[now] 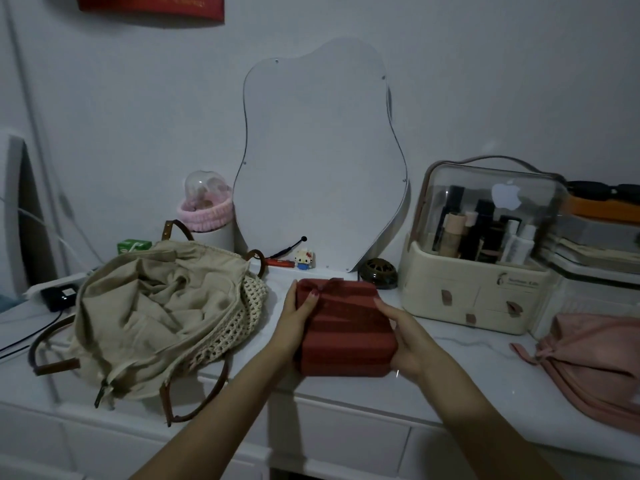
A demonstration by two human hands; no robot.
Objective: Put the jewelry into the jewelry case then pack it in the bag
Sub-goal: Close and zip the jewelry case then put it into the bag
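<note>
— Step in hand?
— Packing, by the look of it. Jewelry case (343, 327), red, lid shut, bow on top: one. Gripped on both flanks, left hand (298, 317) wrapped round the left side with thumb on the lid, right hand (407, 337) clasping the right side. Sits at the tabletop's (467, 368) front edge, about centre; whether resting or lifted, cannot tell.
— Jewelry?
— None visible; presumably inside.
— Destination?
— Bag (162, 320), woven with beige lining: one. Lies slumped toward the left front corner, mouth open, just beside the case.
— Next move?
— Likely a short carry leftward, then lowering through the crumpled lining; may need one hand freed to spread the opening.
— Other stock?
— Mirror (322, 150) at the back edge: one. Cosmetics organiser (478, 292), back right: one. Pink pouch (595, 362), right front corner: one.
</note>
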